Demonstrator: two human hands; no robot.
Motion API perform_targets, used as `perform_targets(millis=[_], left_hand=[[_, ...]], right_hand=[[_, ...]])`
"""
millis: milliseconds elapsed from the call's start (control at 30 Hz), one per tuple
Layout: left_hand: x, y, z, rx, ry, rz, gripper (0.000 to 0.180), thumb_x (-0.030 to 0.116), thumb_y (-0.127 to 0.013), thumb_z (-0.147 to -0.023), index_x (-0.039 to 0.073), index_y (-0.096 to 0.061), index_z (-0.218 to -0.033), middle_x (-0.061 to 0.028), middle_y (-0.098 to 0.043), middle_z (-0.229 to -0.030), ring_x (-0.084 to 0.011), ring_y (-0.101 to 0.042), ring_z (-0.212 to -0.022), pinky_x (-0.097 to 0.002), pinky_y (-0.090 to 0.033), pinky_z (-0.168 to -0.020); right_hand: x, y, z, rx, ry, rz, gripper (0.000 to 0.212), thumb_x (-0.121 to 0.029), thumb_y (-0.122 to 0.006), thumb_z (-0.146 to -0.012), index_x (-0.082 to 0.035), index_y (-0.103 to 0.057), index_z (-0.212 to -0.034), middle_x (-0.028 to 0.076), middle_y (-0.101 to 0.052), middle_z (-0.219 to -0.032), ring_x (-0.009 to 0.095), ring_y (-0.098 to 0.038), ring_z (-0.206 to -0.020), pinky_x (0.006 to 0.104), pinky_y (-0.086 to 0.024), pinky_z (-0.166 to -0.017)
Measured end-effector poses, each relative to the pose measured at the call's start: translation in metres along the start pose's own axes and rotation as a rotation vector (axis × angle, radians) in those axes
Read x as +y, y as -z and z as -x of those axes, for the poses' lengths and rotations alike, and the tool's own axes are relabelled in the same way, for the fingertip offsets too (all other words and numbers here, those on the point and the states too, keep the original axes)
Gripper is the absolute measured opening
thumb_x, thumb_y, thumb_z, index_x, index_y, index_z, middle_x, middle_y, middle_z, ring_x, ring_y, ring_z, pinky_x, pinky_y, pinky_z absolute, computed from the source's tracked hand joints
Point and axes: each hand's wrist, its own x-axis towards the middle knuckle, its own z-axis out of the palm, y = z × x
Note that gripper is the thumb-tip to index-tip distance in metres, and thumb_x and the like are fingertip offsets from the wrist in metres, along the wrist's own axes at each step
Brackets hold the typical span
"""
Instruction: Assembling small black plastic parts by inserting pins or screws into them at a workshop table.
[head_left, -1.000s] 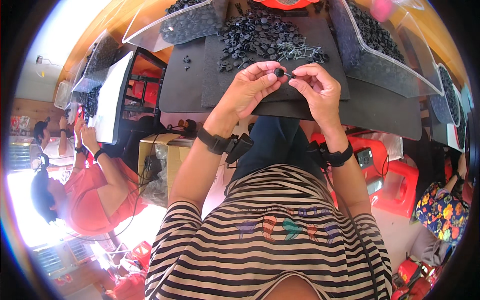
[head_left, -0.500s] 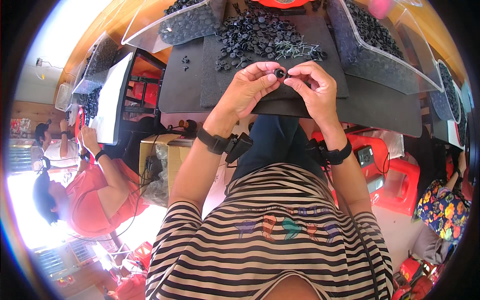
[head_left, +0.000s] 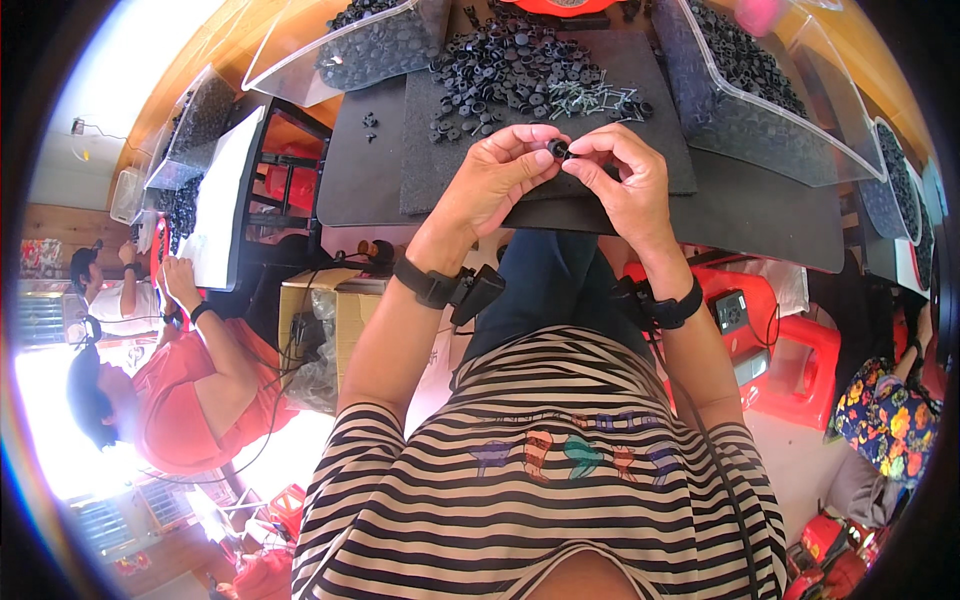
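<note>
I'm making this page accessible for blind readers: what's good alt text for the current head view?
A person's left hand pinches a small round black part, the right hand close against it, over a dark mat. Beyond lie heaped black parts and silvery screws, with clear plastic bins on both sides.

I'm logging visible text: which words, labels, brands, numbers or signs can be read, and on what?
None reads clearly.
Striped shirt: lettering above coloured figures, too small and distorted.
Dark device: any markings too small.
Black part: too small to tell.
</note>
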Motion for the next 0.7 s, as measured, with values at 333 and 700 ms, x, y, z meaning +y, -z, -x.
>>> perform_targets(millis=[333, 700], left_hand=[[0.0002, -0.0004, -0.0001, 0.01, 0.016, -0.01, 0.024, 0.0, -0.06, -0.094, 0.004, -0.061, -0.118, -0.0057, -0.062, -0.117, -0.0148, -0.06, -0.107, -0.0318, -0.051, -0.097], [0.0018, -0.005, 0.0031, 0.031, 0.007, -0.058, 0.022, -0.001, -0.062, -0.092, 0.004, -0.065, -0.114, -0.0062, -0.066, -0.11, -0.0151, -0.064, -0.101, -0.031, -0.054, -0.094]], right_hand=[[0.0018, -0.0006, -0.0004, -0.005, 0.016, 0.009, 0.014, 0.0, -0.077, -0.075, -0.001, -0.07, -0.087, 0.004, -0.068, -0.084, 0.012, -0.063, -0.07, 0.0256, -0.05, -0.065], [0.0068, -0.0008, 0.0017, -0.017, -0.083, -0.093, 0.018, 0.001, -0.079, -0.074, -0.003, -0.065, -0.086, 0.002, -0.066, -0.08, 0.008, -0.061, -0.07, 0.0242, -0.05, -0.065]])
